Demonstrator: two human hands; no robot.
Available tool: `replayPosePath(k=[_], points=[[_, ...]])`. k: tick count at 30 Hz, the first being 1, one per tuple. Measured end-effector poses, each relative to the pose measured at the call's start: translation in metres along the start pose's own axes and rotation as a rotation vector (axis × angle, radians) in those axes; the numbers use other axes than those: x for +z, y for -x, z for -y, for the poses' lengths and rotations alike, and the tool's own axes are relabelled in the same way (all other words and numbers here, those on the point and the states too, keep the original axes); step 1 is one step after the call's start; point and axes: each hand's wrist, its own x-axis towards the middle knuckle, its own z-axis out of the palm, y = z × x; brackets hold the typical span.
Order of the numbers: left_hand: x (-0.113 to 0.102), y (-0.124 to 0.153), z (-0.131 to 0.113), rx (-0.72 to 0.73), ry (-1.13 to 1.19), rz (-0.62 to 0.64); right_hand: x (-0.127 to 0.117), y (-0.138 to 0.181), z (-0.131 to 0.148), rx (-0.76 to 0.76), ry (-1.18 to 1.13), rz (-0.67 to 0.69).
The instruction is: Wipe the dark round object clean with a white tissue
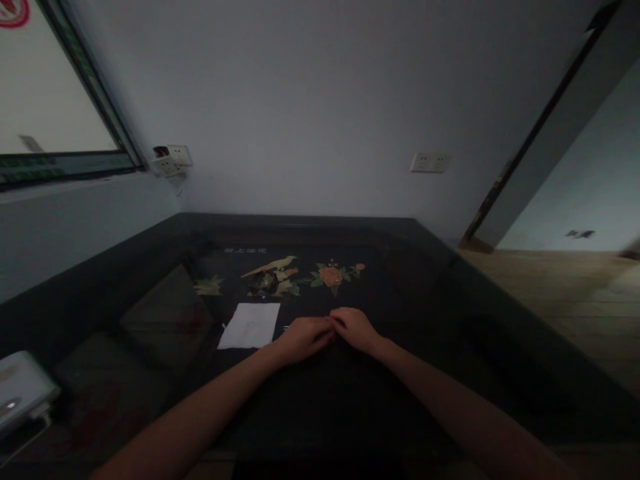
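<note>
"From the head camera, where are the two hands?"

"Over the middle of the dark desk [320, 413], meeting at the fingertips. The left hand [306, 338] is bent inward with its fingers curled, and the right hand [354, 327] comes in from the other side, fingers curled too."

"Are they pinching anything?"

"I can't tell — the fingers cover the spot where they meet, and the light is dim."

"And the sheet of paper?"

"The white sheet of paper [257, 319] lies flat on the desk, just beyond the left wrist and to the left of both hands. It has a faint drawing on it. A small pale mark [287, 327] shows right beside the left hand, too small to make out."

"What's behind the paper?"

"A yellow bird print [270, 265] on the desk's surface, with a dark glossy object [266, 283] over its lower part — I can't say what. An orange flower print [330, 276] is to the right of it, beyond the hands."

"Anything at the edges?"

"A white case [23, 387], cut off at the left, and a double wall socket [431, 163] above the desk's far edge."
</note>
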Motion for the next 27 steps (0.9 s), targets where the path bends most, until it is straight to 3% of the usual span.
replayPosePath(k=[27], points=[[0.0017, -0.0002, 0.0021, 0.001, -0.004, 0.004, 0.0001, 0.0002, -0.0004, 0.005, -0.018, 0.006]])
